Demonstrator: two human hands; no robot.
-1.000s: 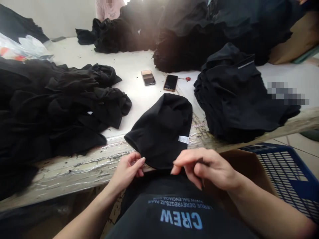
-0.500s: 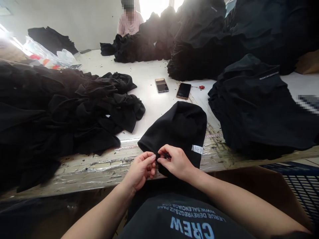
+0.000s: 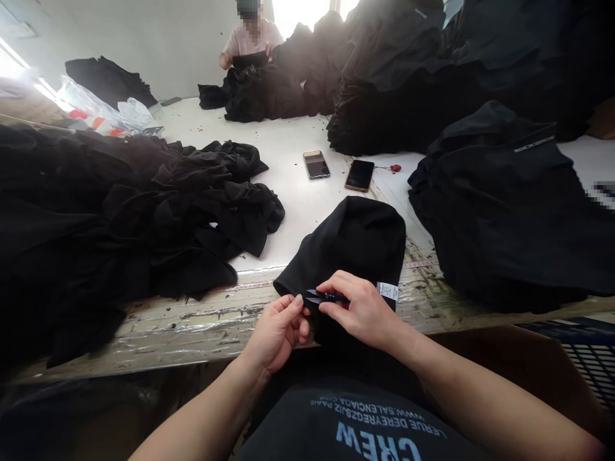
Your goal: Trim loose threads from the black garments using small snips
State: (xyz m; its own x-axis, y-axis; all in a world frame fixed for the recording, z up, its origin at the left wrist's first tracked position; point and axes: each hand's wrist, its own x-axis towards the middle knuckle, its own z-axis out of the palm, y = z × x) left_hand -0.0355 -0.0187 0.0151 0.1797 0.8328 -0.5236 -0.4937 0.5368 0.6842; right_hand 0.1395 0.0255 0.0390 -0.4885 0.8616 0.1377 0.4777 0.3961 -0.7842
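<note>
A black cloth garment [image 3: 355, 243] lies at the table's front edge, with a small white label [image 3: 387, 291] on its right side. My left hand [image 3: 283, 326] pinches the garment's near left edge between thumb and fingers. Thread snips [image 3: 327, 296] are in my right hand [image 3: 358, 307], held between thumb and fingers. Their two pointed blades are parted and face left, close to my left fingertips. Any thread between the blades is too small to make out.
Heaped black garments [image 3: 144, 211] cover the left. A folded black stack [image 3: 500, 211] stands at right, taller piles [image 3: 398, 83] behind. Two phones [image 3: 316, 165] lie mid-table. A blue plastic crate [image 3: 586, 352] is low right. A person in pink [image 3: 252, 41] handles black cloth at the back.
My right hand has drawn slightly right, away from the left fingertips, and the snips' blades now show. The person at the back has raised a black cloth.
</note>
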